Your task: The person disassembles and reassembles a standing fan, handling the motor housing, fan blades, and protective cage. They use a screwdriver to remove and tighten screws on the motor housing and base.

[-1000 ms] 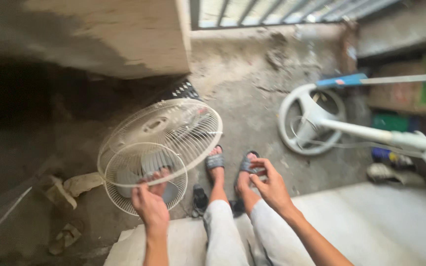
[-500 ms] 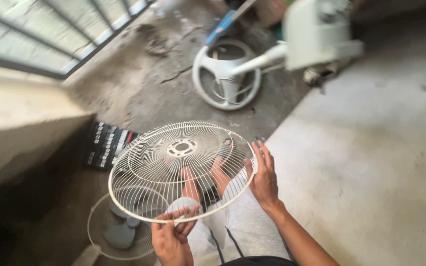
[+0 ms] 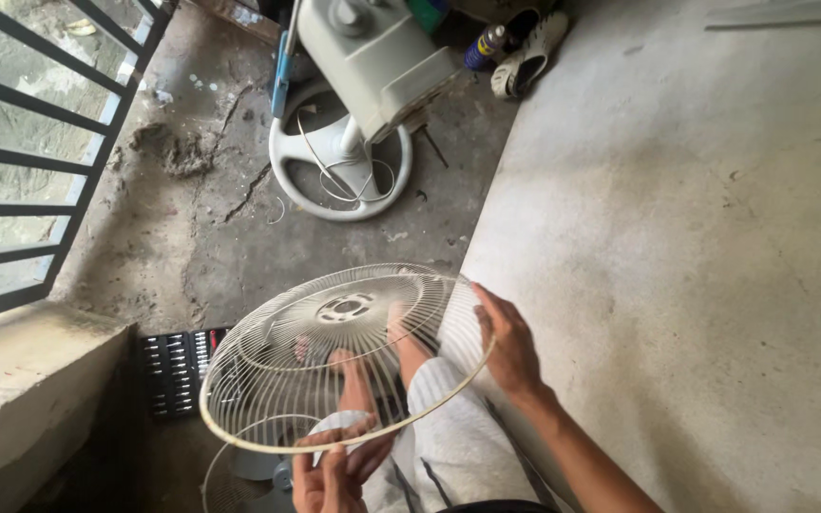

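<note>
I hold a round cream wire fan guard (image 3: 334, 351) over my legs, tilted toward me. My left hand (image 3: 339, 465) grips its near rim at the bottom of the view. Over at the guard's right edge, my right hand (image 3: 507, 347) has its fingers curled around the rim. Through the wires I see my feet and light trousers. A second wire guard (image 3: 239, 465) lies on the floor below the first, partly hidden.
A white fan base with its motor housing (image 3: 363, 104) stands on cracked concrete ahead. A black tool case (image 3: 175, 366) lies left of the guard. A spray can (image 3: 486, 46) and a slipper (image 3: 529, 52) sit at the top. Metal bars (image 3: 30, 152) and a concrete ledge (image 3: 21, 399) are left.
The guard has been lifted off the floor and brought over my legs, both hands now on its rim. The view has swung right toward the fan base.
</note>
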